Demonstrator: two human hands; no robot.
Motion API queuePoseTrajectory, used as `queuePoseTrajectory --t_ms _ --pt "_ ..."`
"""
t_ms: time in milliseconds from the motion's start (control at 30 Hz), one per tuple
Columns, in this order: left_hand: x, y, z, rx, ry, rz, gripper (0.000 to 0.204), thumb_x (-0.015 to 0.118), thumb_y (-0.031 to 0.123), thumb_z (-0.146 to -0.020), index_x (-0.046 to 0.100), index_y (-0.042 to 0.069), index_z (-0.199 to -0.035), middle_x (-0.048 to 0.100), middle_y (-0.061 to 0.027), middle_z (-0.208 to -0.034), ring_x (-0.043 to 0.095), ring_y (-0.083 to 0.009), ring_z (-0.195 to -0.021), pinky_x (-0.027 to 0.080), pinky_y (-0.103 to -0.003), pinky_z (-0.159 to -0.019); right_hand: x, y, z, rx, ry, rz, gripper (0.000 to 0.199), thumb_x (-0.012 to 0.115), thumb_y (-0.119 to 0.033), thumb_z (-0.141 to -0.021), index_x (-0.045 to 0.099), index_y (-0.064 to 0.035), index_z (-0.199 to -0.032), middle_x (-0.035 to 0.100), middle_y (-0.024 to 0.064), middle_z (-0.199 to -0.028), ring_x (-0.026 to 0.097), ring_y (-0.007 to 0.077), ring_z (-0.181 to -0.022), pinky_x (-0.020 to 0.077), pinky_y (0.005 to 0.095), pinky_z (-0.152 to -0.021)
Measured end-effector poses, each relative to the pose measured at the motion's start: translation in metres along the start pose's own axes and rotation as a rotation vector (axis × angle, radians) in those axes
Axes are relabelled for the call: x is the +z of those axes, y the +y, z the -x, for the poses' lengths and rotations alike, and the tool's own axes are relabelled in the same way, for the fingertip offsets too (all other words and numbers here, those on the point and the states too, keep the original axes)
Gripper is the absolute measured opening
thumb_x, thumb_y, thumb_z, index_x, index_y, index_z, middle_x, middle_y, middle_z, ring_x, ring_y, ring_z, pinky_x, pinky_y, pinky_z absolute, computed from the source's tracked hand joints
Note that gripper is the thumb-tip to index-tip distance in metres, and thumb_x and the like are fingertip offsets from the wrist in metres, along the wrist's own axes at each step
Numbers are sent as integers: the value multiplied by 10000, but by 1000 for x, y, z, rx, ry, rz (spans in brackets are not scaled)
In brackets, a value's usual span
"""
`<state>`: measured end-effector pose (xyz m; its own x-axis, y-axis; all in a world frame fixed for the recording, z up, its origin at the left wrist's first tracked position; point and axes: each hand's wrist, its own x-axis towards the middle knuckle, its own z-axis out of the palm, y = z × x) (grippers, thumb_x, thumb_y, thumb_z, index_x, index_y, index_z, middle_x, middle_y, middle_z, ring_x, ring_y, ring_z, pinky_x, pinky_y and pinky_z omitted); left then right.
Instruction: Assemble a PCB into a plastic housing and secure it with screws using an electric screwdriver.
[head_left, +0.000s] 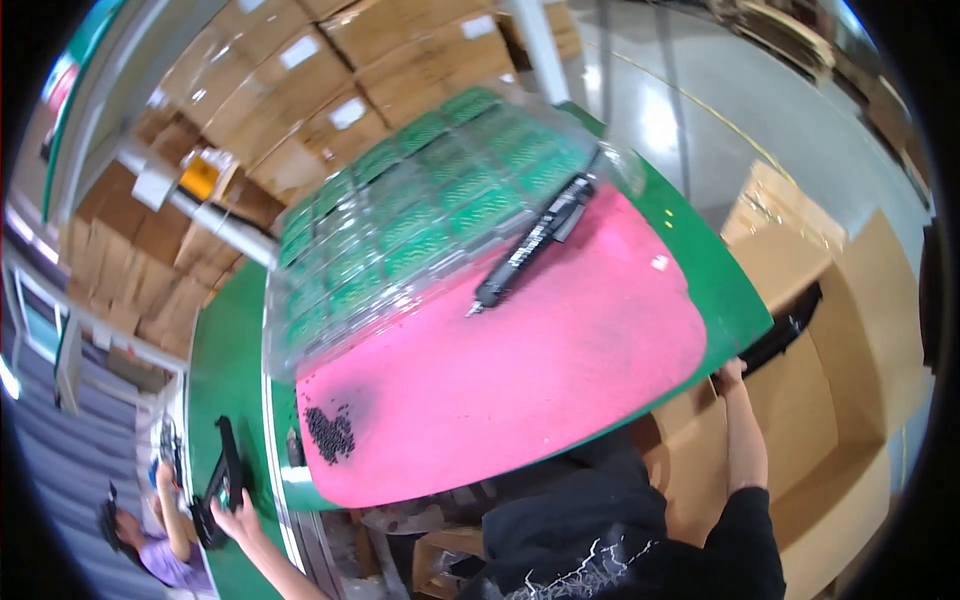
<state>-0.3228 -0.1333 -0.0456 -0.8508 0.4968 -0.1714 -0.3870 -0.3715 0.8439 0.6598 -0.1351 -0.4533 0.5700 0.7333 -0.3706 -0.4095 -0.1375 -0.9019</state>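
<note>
My right hand point(731, 374) reaches past the green table's right edge into a large cardboard box point(850, 420). Its fingers close on the near end of a long black piece point(785, 335) lying in that box. My left hand point(238, 516) is low at the left on a green belt point(225, 350), gripping a black angular object point(222, 478). On the table lies a pink mat point(540, 370). A black electric screwdriver point(530, 245) rests on the mat, with a small heap of black screws point(330, 435) near its front left.
A clear plastic tray of several green circuit boards point(400, 230) covers the mat's far left. Another person in a purple top point(165, 555) works at the belt, lower left. Stacked cardboard boxes point(330, 90) stand behind the table. Grey floor point(720, 110) lies to the far right.
</note>
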Motion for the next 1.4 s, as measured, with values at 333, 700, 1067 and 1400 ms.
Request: queuePoseTrajectory --t_ms 333,700,1067,1400 --pt "163 -40 129 253 -626 -421 491 519 157 -964 413 36 -1429 469 -142 -1415 503 -242 -1253 439 -379 -969 -26 -98 71 409 187 458 129 712 -14 -715 598 -30 -775 568 80 -643 613 234 -583 524 411 -506" --pt "278 -108 230 365 -1288 -622 457 501 10 -896 464 43 -1350 529 -63 -1172 513 -170 -1086 430 -305 -930 18 -272 267 -667 380 1257 200 568 107 -807 466 23 -957 524 186 -852 555 360 -799 465 417 -754" --pt "264 -140 254 322 -1802 -877 497 649 208 -906 479 33 -1340 569 -161 -1222 572 -296 -1157 458 -387 -970 222 -369 300 -1236 -474 1748 216 752 -34 -721 546 -44 -787 569 88 -786 588 285 -734 453 372 -558" --pt "251 -141 252 868 -1421 -1120 148 602 41 -735 642 13 -875 598 -140 -854 611 -350 -837 506 -458 -706 589 -301 278 -1572 -1057 1039 358 653 -160 -796 555 -2 -1102 568 165 -1018 567 344 -1016 498 438 -845"
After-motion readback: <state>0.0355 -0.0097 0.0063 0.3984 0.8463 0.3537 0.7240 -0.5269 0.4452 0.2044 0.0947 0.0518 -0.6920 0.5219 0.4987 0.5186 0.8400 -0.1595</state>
